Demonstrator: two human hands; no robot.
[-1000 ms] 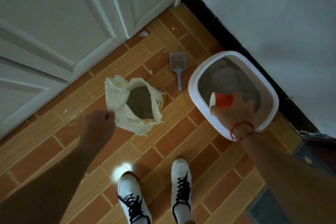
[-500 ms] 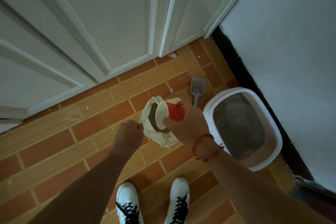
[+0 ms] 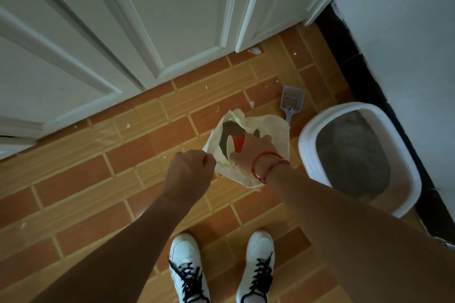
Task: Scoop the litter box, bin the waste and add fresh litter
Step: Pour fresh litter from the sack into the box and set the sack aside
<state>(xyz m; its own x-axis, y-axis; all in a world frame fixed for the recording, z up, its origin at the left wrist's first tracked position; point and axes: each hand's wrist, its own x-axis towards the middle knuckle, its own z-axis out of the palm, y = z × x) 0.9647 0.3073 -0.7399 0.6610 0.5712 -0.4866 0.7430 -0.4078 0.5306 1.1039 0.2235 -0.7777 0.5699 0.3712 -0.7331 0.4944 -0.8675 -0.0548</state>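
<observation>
Both of our hands work at the cream litter bag, which stands open on the tiled floor just ahead of our feet. Our left hand is curled into a fist and pinches the near edge of the bag's mouth. Our right hand reaches down into that mouth with its fingers wrapped round a red paper cup; the cup lies tilted on its side, its white inside turned toward our left hand, low over the dark litter in the bag. We cannot tell whether the cup touches the litter or holds any. A red string bracelet circles the right wrist. To the right of the bag, near but apart from it, the white litter box sits on the floor against the black skirting of the wall, with grey litter across its bottom. The grey litter scoop lies flat on the floor beyond the bag, between it and the far end of the box, its handle partly hidden behind the bag. Small white scraps dot the tiles near the panelled white doors, and our white sneakers stand at the lower edge of the view.
</observation>
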